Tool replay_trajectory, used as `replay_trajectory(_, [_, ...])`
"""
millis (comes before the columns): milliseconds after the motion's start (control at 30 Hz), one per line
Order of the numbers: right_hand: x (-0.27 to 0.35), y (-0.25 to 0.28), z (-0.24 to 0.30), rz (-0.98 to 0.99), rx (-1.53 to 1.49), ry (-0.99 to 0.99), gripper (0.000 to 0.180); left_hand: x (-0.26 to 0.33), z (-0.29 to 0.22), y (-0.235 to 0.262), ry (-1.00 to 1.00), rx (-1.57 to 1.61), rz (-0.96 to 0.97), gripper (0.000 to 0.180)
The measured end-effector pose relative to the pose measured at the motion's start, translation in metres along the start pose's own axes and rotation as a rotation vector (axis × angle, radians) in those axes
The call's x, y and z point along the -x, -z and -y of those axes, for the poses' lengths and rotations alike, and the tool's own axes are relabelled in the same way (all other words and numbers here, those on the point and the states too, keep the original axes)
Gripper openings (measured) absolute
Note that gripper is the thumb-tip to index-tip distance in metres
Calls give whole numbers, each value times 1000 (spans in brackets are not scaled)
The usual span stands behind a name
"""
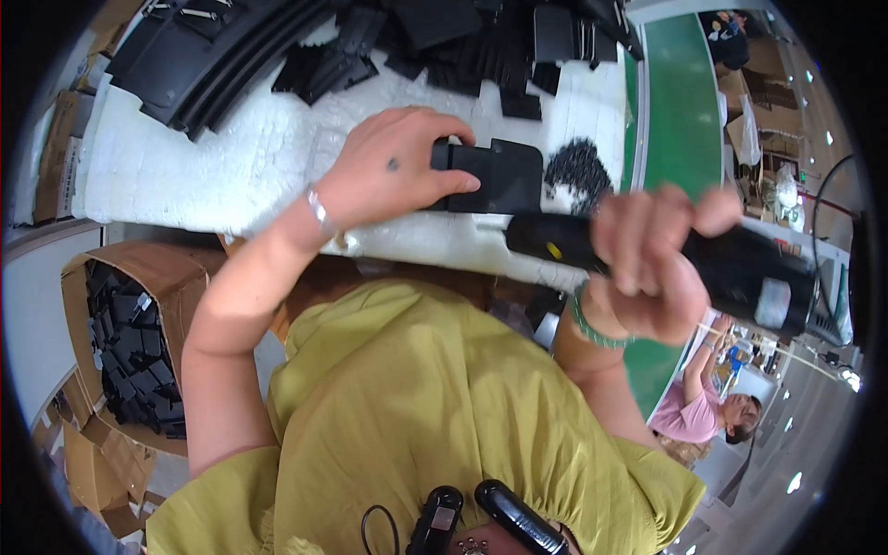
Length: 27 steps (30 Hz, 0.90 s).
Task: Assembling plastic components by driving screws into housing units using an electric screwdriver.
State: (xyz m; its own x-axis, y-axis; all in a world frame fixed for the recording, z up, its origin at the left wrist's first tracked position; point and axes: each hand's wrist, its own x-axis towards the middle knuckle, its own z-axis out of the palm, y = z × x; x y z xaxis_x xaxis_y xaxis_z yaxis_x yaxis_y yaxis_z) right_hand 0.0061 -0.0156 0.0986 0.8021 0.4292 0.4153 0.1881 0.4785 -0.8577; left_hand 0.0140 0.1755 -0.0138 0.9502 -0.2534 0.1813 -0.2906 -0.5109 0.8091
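Observation:
My left hand (393, 166) is closed on a black plastic piece (504, 176) by its left end, fingers and thumb on either side. The piece rests on the white foam-covered table near its front edge. Just to the right, my right hand (652, 259), smeared by motion, is wrapped round a black powered screwdriver (754, 277) with a cord at its rear end. The tool lies nearly level, its front end pointing left, close to the lower right corner of the piece. Whether its tip touches the piece cannot be seen. Beyond them is a pile of small black screws (578, 171).
Black plastic parts (435, 46) are heaped at the far side of the white table cover (250, 171). Long black panels (203, 74) are stacked at far left. A cardboard box (176, 277) of black pieces stands at left. A person in pink (694, 412) works at right, past a green strip (680, 111).

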Motion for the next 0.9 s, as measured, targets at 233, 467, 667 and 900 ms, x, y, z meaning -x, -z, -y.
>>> replay_trajectory(233, [25,2,-20,-545,227,-132,78,26,-50,-6,214,943,-362,55])
replay_trajectory(467, [41,4,-20,-406,269,-389,53,27,-54,-1,291,1528,160,44])
replay_trajectory(667, [52,16,-3,-210,318,-429,52,52,-27,51,314,1539,382,34])
replay_trajectory(900, [29,-19,-31,-325,50,-420,57,80,-61,56,337,782,-59,63])
